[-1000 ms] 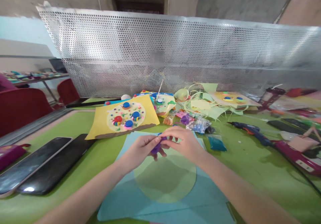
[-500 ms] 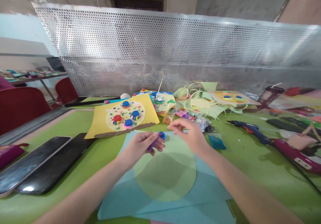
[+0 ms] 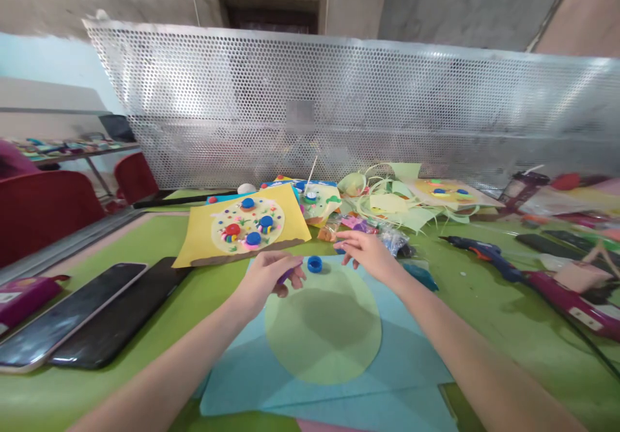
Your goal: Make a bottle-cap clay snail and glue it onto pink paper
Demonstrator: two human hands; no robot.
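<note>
My left hand [image 3: 269,277] is curled around a small purple lump [image 3: 283,277] of clay, just above the far left edge of a pale green paper circle [image 3: 323,323]. That circle lies on a light blue sheet [image 3: 402,361]. A blue bottle cap [image 3: 314,264] sits on the sheet between my hands. My right hand [image 3: 367,252] hovers beyond the cap with loosely spread fingers, close to small plastic bags [image 3: 390,238] of coloured bits.
A yellow card with a decorated circle [image 3: 245,225] lies behind my left hand. Two phones [image 3: 77,319] rest at the left. A glue gun [image 3: 477,250] and paper scraps [image 3: 392,196] lie to the right. A perforated metal screen [image 3: 339,106] closes the back of the green table [image 3: 489,316].
My hands, which met on the purple lump, have parted. The blue cap now lies on the sheet. My right hand has moved away toward the bags.
</note>
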